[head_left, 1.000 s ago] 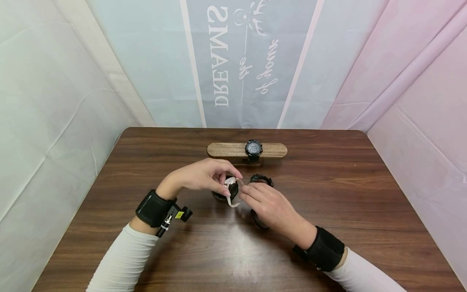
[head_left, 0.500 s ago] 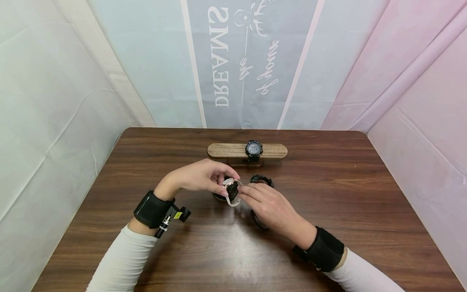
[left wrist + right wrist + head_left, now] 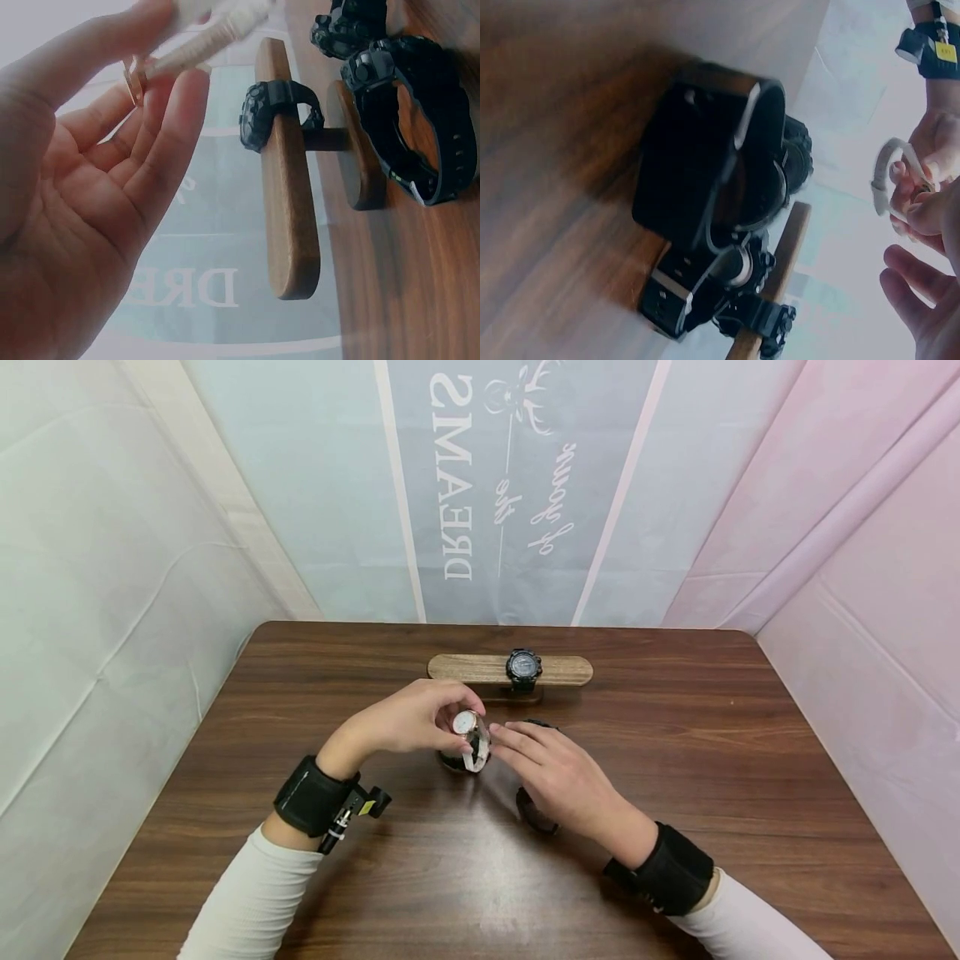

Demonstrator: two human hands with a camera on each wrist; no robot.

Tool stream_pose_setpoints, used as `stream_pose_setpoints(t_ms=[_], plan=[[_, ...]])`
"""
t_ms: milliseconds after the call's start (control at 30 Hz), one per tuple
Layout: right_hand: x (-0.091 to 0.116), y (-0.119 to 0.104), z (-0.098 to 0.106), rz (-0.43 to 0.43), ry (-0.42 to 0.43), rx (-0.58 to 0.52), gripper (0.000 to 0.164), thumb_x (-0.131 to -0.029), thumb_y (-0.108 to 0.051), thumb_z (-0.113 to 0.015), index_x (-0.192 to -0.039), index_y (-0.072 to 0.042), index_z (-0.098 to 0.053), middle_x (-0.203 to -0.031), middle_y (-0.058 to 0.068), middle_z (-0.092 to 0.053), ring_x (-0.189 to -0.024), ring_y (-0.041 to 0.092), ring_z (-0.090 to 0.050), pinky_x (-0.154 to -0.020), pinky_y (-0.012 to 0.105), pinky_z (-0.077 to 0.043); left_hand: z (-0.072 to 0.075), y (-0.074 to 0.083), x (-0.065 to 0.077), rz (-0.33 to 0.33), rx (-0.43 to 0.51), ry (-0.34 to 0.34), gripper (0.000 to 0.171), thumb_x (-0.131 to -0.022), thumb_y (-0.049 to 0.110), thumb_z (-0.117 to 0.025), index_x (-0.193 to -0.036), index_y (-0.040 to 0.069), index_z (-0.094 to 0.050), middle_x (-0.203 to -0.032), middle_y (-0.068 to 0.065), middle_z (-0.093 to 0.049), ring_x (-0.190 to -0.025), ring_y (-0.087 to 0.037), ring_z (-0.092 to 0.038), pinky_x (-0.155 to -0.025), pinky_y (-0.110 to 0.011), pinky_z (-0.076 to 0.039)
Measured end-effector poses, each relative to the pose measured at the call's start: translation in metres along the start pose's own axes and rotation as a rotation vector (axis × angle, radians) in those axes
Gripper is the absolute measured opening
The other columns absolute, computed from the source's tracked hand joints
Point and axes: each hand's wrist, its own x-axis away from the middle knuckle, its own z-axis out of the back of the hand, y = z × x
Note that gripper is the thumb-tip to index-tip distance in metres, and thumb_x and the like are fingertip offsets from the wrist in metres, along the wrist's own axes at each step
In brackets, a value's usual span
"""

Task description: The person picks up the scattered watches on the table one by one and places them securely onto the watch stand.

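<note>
White strap and rose-gold rim marked out the white watch (image 3: 465, 722) in the head view, off the table (image 3: 720, 735) near its middle. Left hand (image 3: 408, 718), at nine o'clock to it, pinched it between thumb and fingers. Right hand (image 3: 566, 777), at four o'clock, gripped nothing that I could make out; its visible fingers lay straight, tips by the strap, though I could not tell whether they touched. Between one and two o'clock stood the stand (image 3: 472, 670), with a black watch (image 3: 523, 668) around its bar. One dark watch (image 3: 452, 762) sat just below the white one, another (image 3: 537, 817) partly under the right hand.

From the left wrist, the palm filled nine o'clock and the white strap slanted, blurred, toward one. Two dark watches stood at one and two.

From the right wrist, dark watches crowded the centre, the stand ran toward six, and the white strap looped at three.
</note>
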Motion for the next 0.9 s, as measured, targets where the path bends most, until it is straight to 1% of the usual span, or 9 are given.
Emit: stream_pose_setpoints(t_ms=[167, 267, 367, 433, 533, 700, 767, 900], plan=[[0.000, 0.010, 0.007, -0.045, 0.018, -0.002, 0.034, -0.083, -0.001, -0.058, -0.116, -0.001, -0.061, -0.128, 0.016, -0.056, -0.114, 0.030, -0.052, -0.090, 0.041, -0.048, 0.002, 0.002, 0.000, 0.005, -0.091, 0.046, 0.035, -0.076, 0.021, -0.075, -0.107, 0.014, -0.060, -0.097, 0.006, -0.057, -0.079, -0.006, -0.055, -0.070, -0.024, -0.051], [0.000, 0.020, 0.012, -0.079, 0.035, 0.005, 0.034, -0.082, 0.001, -0.058, -0.116, 0.000, -0.061, -0.127, 0.017, -0.056, -0.113, 0.031, -0.052, -0.093, 0.041, -0.046, 0.003, 0.001, 0.000, 0.013, -0.157, 0.083, 0.035, -0.076, 0.022, -0.075, -0.106, 0.014, -0.060, -0.097, 0.006, -0.056, -0.080, -0.011, -0.053, -0.069, -0.026, -0.048], [0.001, 0.032, 0.016, -0.122, 0.055, 0.021, 0.035, -0.082, 0.001, -0.059, -0.116, 0.001, -0.061, -0.125, 0.017, -0.057, -0.112, 0.031, -0.053, -0.094, 0.041, -0.045, 0.004, 0.000, 0.000, 0.031, -0.196, 0.117, 0.035, -0.075, 0.022, -0.075, -0.106, 0.013, -0.060, -0.098, 0.006, -0.056, -0.082, -0.014, -0.051, -0.069, -0.029, -0.046], [0.002, 0.040, 0.018, -0.152, 0.062, 0.035, 0.035, -0.081, 0.001, -0.061, -0.116, 0.001, -0.061, -0.122, 0.017, -0.058, -0.111, 0.031, -0.053, -0.093, 0.041, -0.046, 0.004, -0.001, 0.001, 0.047, -0.208, 0.131, 0.035, -0.075, 0.022, -0.075, -0.106, 0.013, -0.060, -0.098, 0.005, -0.056, -0.083, -0.013, -0.051, -0.070, -0.029, -0.045], [0.006, 0.050, 0.022, -0.214, 0.037, 0.065, 0.036, -0.081, -0.002, -0.062, -0.117, 0.001, -0.060, -0.119, 0.018, -0.058, -0.109, 0.030, -0.053, -0.095, 0.044, -0.044, 0.005, -0.003, 0.001, 0.067, -0.214, 0.137, 0.036, -0.075, 0.022, -0.075, -0.106, 0.012, -0.060, -0.100, 0.003, -0.057, -0.086, -0.013, -0.051, -0.072, -0.030, -0.046], [0.013, 0.065, 0.027, -0.315, -0.035, 0.109, 0.041, -0.083, -0.009, -0.064, -0.122, -0.001, -0.057, -0.120, 0.018, -0.056, -0.111, 0.029, -0.051, -0.095, 0.043, -0.043, 0.005, -0.006, 0.001, 0.101, -0.225, 0.162, 0.037, -0.073, 0.021, -0.077, -0.105, 0.012, -0.060, -0.101, 0.001, -0.058, -0.089, -0.012, -0.052, -0.074, -0.029, -0.047], [0.015, 0.070, 0.029, -0.347, -0.061, 0.119, 0.045, -0.083, -0.013, -0.065, -0.125, -0.002, -0.054, -0.122, 0.018, -0.054, -0.112, 0.029, -0.049, -0.093, 0.042, -0.044, 0.006, -0.008, 0.002, 0.117, -0.230, 0.172, 0.037, -0.072, 0.021, -0.077, -0.104, 0.011, -0.060, -0.100, 0.000, -0.058, -0.089, -0.012, -0.052, -0.074, -0.030, -0.047], [0.019, 0.079, 0.030, -0.415, -0.101, 0.113, 0.050, -0.082, -0.018, -0.067, -0.127, -0.002, -0.051, -0.125, 0.018, -0.052, -0.114, 0.030, -0.047, -0.092, 0.044, -0.044, 0.009, -0.010, 0.004, 0.156, -0.240, 0.174, 0.035, -0.073, 0.019, -0.076, -0.103, 0.011, -0.060, -0.098, 0.000, -0.057, -0.089, -0.014, -0.052, -0.076, -0.031, -0.047]])
